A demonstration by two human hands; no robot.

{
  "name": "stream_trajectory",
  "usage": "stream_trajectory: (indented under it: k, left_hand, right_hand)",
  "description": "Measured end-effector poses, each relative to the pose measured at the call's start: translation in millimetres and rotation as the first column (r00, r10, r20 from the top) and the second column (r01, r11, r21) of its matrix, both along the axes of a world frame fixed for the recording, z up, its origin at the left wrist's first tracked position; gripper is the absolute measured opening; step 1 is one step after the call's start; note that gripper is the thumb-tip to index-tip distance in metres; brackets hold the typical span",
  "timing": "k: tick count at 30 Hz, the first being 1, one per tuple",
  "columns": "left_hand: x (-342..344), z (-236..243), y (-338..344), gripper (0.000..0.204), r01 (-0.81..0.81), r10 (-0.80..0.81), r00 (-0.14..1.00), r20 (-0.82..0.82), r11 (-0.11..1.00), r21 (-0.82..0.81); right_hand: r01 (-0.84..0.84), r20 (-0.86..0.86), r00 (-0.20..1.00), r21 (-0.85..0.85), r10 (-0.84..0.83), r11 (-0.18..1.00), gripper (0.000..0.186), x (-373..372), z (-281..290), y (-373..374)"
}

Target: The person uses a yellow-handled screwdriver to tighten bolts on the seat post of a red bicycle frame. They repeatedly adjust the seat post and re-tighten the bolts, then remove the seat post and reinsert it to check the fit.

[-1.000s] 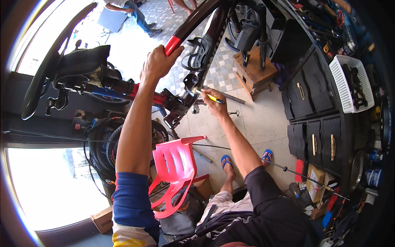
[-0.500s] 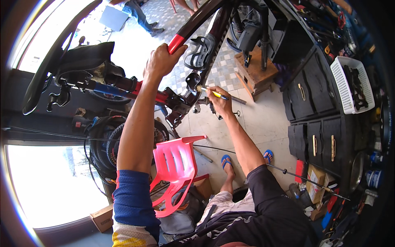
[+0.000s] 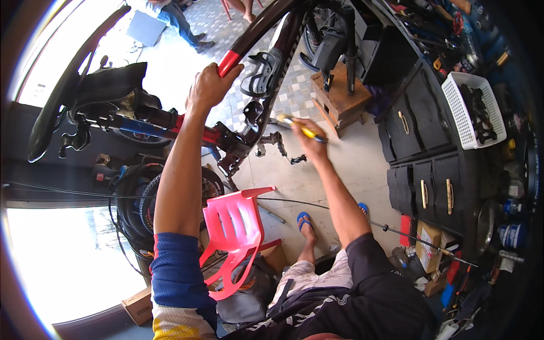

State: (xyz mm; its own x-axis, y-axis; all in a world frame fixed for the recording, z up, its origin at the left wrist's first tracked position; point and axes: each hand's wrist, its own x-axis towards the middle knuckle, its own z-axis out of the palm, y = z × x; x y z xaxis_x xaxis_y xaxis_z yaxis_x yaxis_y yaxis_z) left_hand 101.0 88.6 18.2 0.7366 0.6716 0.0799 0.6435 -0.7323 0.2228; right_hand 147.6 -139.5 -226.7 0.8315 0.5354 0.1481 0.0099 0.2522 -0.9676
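My left hand grips the upper tube of a dark-and-red bicycle frame, just below its red band. My right hand holds a slim yellow-and-black handled brush, slightly blurred, its tip a little right of a dark shell with openings at the frame's lower junction. A black bottle cage sits on the lower tube. The red-and-blue seat section runs left toward a long black saddle, with a black clamp piece below. More linkage parts hang under the junction, partly behind my left forearm.
A pink plastic chair, tyres, a wooden stool, black tool drawers with a white basket, and a long cable surround me. Another person's jeaned legs and bare legs are at the top.
My right hand and brush have moved right, away from the frame's lower junction where the tip was. The frame and my left hand have shifted slightly left in the picture.
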Motion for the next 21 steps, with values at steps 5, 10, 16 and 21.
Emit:
stream_trajectory:
  k: [5, 10, 16, 21]
  left_hand:
    - [-1, -14, 16, 0.085, 0.006, -0.008, 0.999, 0.044, 0.998, 0.056]
    - [-12, -34, 41, 0.077, 0.044, -0.041, 0.988, 0.147, 0.999, -0.016]
    - [5, -14, 19, 0.077, 0.072, -0.073, 0.994, 0.084, 0.997, 0.018]
    - [-3, -26, 46, 0.079, 0.080, -0.079, 0.994, 0.077, 0.997, -0.019]
  right_hand:
    - [0.184, 0.093, 0.982, -0.226, -0.166, 0.957, 0.029, 27, 55, -187]
    - [0.713, 0.632, 0.680, -0.453, -0.371, 0.535, 0.025, 30, 181, -389]
    - [0.686, 0.832, 0.500, -0.551, -0.243, -0.476, 0.030, 37, 219, -559]
    - [0.490, 0.710, 0.666, -0.649, -0.230, -0.582, 0.028, 95, 147, -643]
